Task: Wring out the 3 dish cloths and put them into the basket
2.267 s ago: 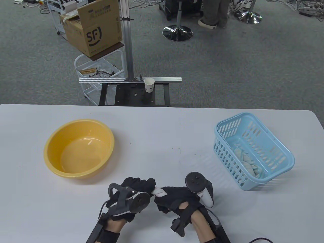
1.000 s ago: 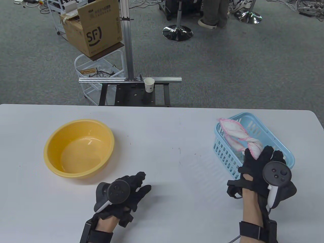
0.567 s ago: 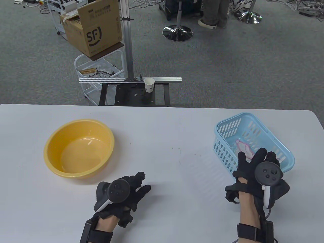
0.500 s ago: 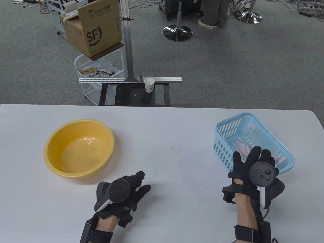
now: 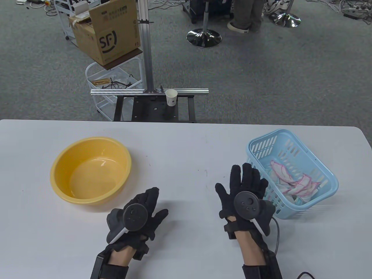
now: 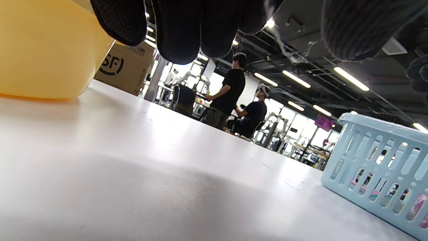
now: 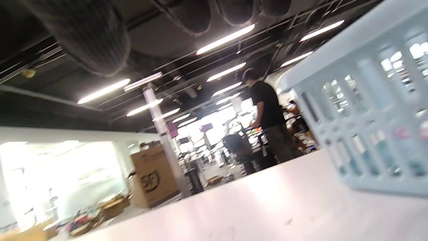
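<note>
Both hands wear black knitted sensor gloves and come in from the near edge, palms down. The left hand [image 5: 142,213] lies low over the white tabletop [image 5: 186,145], its fingers [image 5: 149,196] straight, close together and pointing away from the person, the thumb [image 5: 161,215] spread to the right. A round black tracker [image 5: 134,216] with a white stem sits on its back, and a black strap wraps the wrist. The right hand [image 5: 242,190] is flat too, with fingers [image 5: 247,174] extended and slightly fanned and the thumb [image 5: 222,190] out to the left. It carries its own round black tracker [image 5: 247,205], and a grey cable [image 5: 276,235] trails from the forearm brace. Neither hand holds anything.
</note>
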`<action>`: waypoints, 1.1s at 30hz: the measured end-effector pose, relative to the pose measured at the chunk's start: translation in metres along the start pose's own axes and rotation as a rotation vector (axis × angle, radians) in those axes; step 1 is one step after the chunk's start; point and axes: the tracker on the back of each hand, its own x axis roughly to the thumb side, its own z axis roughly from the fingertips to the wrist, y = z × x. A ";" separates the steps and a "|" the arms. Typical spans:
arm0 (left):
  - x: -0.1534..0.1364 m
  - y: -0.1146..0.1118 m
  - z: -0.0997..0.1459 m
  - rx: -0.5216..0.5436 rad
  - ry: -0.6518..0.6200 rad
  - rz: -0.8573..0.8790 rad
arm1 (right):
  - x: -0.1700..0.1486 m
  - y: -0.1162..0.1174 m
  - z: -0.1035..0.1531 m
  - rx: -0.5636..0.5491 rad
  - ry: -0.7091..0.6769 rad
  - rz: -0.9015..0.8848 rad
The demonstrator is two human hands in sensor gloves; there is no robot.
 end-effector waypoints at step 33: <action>-0.017 -0.012 -0.005 -0.080 0.104 -0.087 | 0.016 0.082 0.036 0.261 -0.198 0.053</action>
